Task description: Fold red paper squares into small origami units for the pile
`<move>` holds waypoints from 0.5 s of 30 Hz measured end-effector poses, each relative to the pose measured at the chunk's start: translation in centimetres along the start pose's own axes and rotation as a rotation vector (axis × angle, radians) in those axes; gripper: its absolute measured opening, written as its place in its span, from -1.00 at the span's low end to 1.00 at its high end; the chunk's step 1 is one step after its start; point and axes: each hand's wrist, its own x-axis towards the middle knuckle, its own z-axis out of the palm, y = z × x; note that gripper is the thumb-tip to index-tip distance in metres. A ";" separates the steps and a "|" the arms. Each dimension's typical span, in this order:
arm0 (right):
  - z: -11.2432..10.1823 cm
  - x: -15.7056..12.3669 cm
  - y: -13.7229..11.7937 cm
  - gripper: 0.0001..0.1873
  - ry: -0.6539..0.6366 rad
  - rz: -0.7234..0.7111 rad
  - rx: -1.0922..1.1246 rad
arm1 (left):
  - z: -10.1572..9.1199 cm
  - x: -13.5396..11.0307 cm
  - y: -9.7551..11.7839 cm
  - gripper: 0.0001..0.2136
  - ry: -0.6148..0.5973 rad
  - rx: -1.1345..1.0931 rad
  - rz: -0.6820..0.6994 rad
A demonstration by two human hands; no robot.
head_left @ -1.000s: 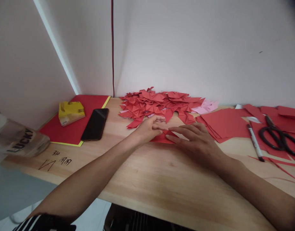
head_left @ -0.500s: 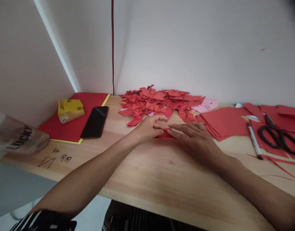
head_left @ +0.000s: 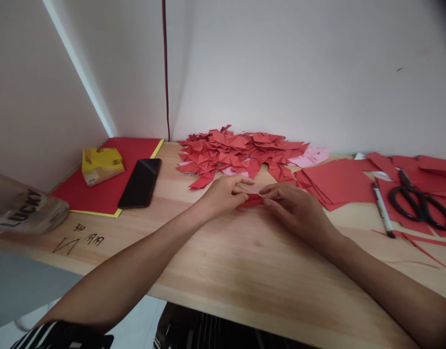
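Observation:
My left hand [head_left: 225, 193] and my right hand [head_left: 294, 209] meet over a small folded red paper piece [head_left: 251, 200] lying on the wooden table [head_left: 223, 261]. Both hands pinch its ends with curled fingertips. Only a narrow red strip of the paper shows between the fingers. Just beyond the hands lies a heap of folded red paper shapes [head_left: 237, 152].
A stack of flat red sheets [head_left: 335, 182] lies to the right, with a marker [head_left: 382, 209] and black scissors [head_left: 421, 202] beyond it. At the left are a black phone [head_left: 140, 182], a yellow packet [head_left: 100, 165] on a red board [head_left: 110, 191], and a clear bottle [head_left: 23, 208].
My right hand went from flat, pressing on the paper, to curled fingers gripping it. The visible red paper became narrower. My left hand stayed in place.

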 end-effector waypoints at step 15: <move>-0.1 0.4 -0.6 -0.87 -0.046 0.109 -0.011 | 0.0 -0.7 0.3 -0.54 -0.060 0.085 0.104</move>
